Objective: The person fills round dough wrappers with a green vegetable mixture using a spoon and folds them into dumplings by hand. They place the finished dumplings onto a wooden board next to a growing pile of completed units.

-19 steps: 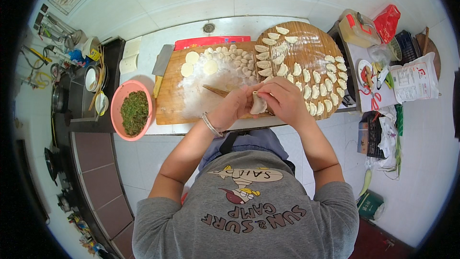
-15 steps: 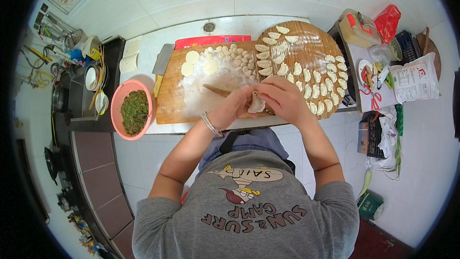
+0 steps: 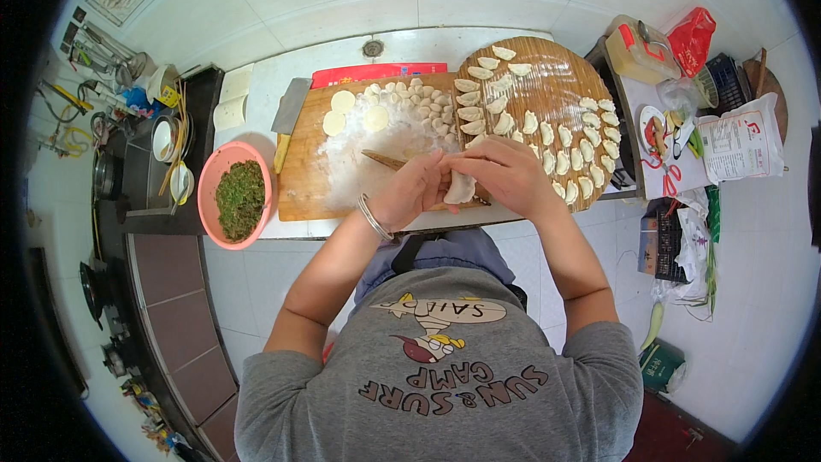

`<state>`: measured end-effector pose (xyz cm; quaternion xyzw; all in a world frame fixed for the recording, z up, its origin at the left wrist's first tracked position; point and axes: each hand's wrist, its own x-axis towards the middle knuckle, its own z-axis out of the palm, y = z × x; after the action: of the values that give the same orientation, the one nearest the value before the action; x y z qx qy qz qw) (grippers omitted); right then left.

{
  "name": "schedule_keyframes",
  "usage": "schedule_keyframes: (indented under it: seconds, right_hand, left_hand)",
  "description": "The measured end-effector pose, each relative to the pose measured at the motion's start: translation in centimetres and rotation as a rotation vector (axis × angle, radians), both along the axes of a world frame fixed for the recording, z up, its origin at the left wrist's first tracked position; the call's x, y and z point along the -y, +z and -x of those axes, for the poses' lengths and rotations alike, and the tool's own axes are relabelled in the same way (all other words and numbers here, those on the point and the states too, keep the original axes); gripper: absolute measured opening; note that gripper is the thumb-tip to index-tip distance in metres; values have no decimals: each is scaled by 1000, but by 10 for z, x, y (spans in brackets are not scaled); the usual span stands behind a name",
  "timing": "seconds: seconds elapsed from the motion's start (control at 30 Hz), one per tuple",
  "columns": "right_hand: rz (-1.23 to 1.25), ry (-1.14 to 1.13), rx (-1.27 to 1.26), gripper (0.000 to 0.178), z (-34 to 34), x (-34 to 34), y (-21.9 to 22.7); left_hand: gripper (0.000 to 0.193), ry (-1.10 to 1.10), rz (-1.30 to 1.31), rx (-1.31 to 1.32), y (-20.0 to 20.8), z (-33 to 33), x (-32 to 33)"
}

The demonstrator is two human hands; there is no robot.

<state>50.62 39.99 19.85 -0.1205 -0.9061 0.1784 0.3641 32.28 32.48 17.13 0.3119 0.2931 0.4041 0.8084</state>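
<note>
A pale, folded dumpling (image 3: 460, 188) is held between my two hands above the near edge of the wooden board (image 3: 299, 180). My left hand (image 3: 412, 190), a bangle at its wrist, closes on the dumpling's left side. The fingers of my right hand (image 3: 505, 175) pinch its upper right edge. Beneath my hands lies a wooden rolling pin (image 3: 383, 159), mostly covered by them. White flour (image 3: 346, 167) dusts the board, with round wrappers (image 3: 376, 119) and several small dough pieces (image 3: 419, 98) at the back. Filled dumplings stand in rows on a round tray (image 3: 556, 77) to the right.
A pink bowl of green filling (image 3: 239, 201) sits left of the board. A cleaver (image 3: 292, 107) lies at the board's left edge, beside a red packet (image 3: 376, 74) behind. On the right side table are scissors (image 3: 667, 175) and a white bag (image 3: 742, 144).
My right fingers have shifted slightly along the dumpling's edge, and the dumpling is turned a little between my hands. Everything on the board and tray stays in place.
</note>
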Motion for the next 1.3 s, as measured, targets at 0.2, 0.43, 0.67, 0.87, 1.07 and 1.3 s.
schedule_keyframes:
  seconds: [0.2,0.43,0.67,0.87,1.07,1.3]
  right_hand:
    - [-83,-11,52,33,-3,-6,-4]
    - [32,-284,-47,23,-8,0,12]
    - [165,-303,-137,15,-9,14,3]
    - [355,-400,-174,9,2,28,-16]
    - [316,-412,-113,6,8,29,-18]
    - [327,-437,-123,5,3,31,-20]
  left_hand:
    - [62,38,17,40,5,-6,-2]
    - [62,260,86,339,6,-9,-5]
    - [64,498,116,539,16,-19,-5]
    - [64,521,137,634,17,-22,-7]
    - [59,532,123,609,19,-31,-7]
    - [59,578,85,568,16,-32,-6]
